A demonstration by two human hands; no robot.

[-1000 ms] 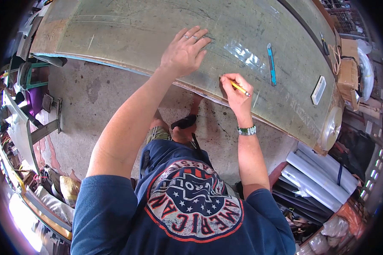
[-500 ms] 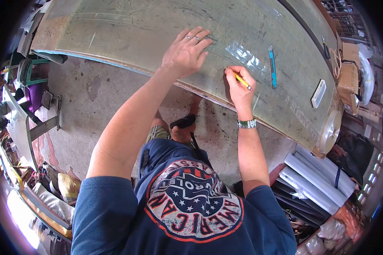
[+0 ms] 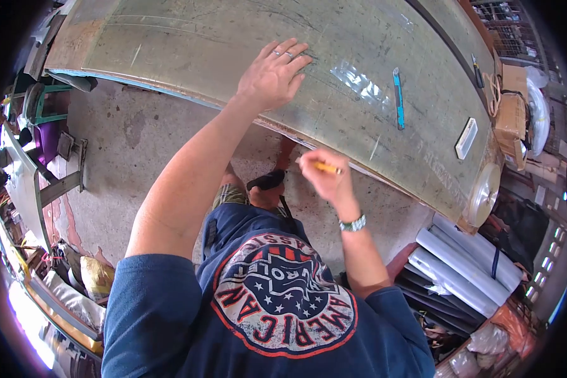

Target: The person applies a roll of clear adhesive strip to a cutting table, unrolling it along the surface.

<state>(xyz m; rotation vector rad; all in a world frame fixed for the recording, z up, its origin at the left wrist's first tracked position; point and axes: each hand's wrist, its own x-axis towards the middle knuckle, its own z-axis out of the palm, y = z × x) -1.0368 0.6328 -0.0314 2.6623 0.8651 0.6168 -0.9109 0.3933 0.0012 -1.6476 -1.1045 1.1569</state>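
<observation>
My left hand (image 3: 273, 77) lies flat on the scuffed worktable (image 3: 189, 57), fingers stretched out. My right hand (image 3: 327, 179) is closed around a yellow pencil (image 3: 327, 167), slightly blurred, just off the table's near edge and over the floor. On the tabletop to the right of my left hand is a clear, shiny plastic piece (image 3: 361, 83). Beyond it lies a blue utility knife (image 3: 398, 99). Further right rests a small white rectangular block (image 3: 466, 138) with a dark edge.
A roll of clear tape (image 3: 485, 195) sits at the table's right corner. Cardboard boxes (image 3: 511, 116) and pliers (image 3: 477, 70) are at the far right. Rolls of sheet material (image 3: 463, 268) lie below the table on the right. A board on a stand (image 3: 28, 183) is at left.
My right hand has lifted away from the tabletop and moved toward my body and left, still with the pencil. My left hand stays flat in nearly the same place.
</observation>
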